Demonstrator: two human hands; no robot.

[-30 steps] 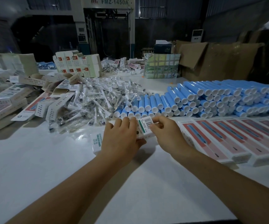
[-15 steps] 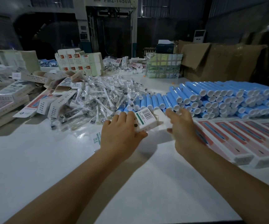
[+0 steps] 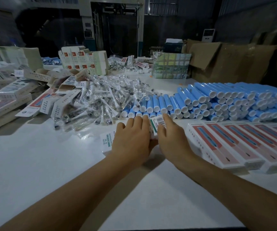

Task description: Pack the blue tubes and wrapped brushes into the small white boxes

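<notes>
Since half a sec ago our right hand (image 3: 171, 139) has come back in from the side & closed on the small white box (image 3: 156, 126); our left hand (image 3: 132, 140) has kept its grip on it. We hold the box between both hands just above the white table (image 3: 51, 172), barcode face up, left fingers curled over its left side, right fingers & thumb pinching its right edge. A flat printed carton (image 3: 107, 141) lies partly under our left hand. To the right, a row of red-faced long boxes (image 3: 226, 144) sits close by our right wrist. Just beyond our fingertips lie the blue tubes (image 3: 217, 102), stacked w/ white caps toward us. Left of them, the heap of wrapped brushes (image 3: 101, 100). Further left, loose open cartons (image 3: 14, 92). At the back, brown cardboard boxes (image 3: 226, 62).
</notes>
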